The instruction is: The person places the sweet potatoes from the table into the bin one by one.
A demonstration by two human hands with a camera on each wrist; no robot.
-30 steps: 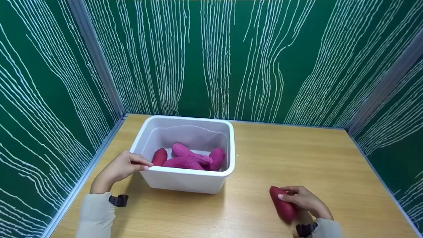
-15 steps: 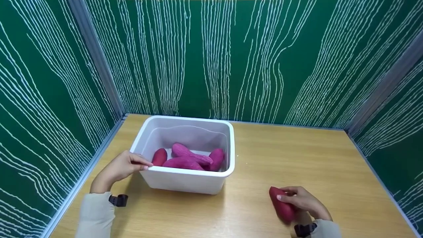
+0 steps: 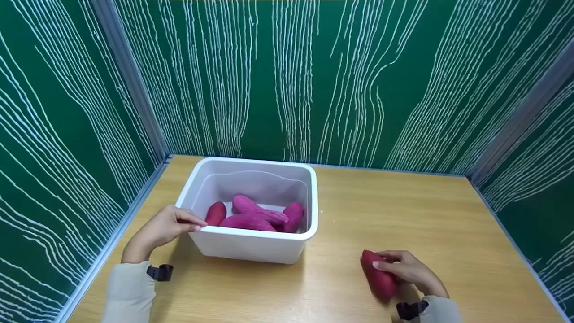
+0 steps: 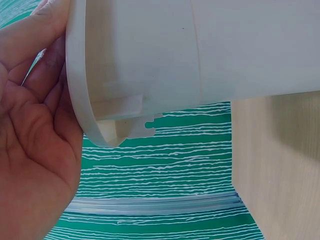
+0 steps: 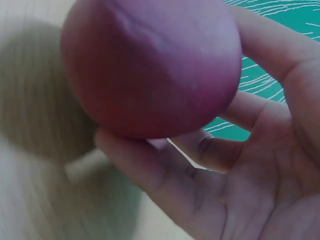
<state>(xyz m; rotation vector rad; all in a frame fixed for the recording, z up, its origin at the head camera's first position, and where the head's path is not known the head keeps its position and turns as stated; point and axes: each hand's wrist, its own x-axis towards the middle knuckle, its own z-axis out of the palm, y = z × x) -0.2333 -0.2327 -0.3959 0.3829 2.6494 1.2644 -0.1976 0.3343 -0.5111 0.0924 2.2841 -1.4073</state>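
In the head view, a white plastic bin (image 3: 251, 244) stands left of centre on the table. My left hand (image 3: 166, 229) pinches its near-left rim between thumb and fingers; the left wrist view shows that rim (image 4: 76, 60) against the fingers. Inside the bin lie a red sweet potato (image 3: 216, 213) and several magenta ones, such as a sweet potato (image 3: 293, 216) by the right wall. At the lower right, my right hand (image 3: 410, 271) grips another red sweet potato (image 3: 376, 273), thumb on top. Its rounded end (image 5: 150, 75) fills the upper right wrist view, fingers curled beneath.
The wooden table (image 3: 403, 206) runs back to a green wall (image 3: 336, 89) with white wavy lines. Similar panels close off the left and right sides, joined by grey metal posts (image 3: 134, 80).
My right hand has shifted slightly left with the red sweet potato, whose tip has turned a little. The left hand and the bin stay in place.
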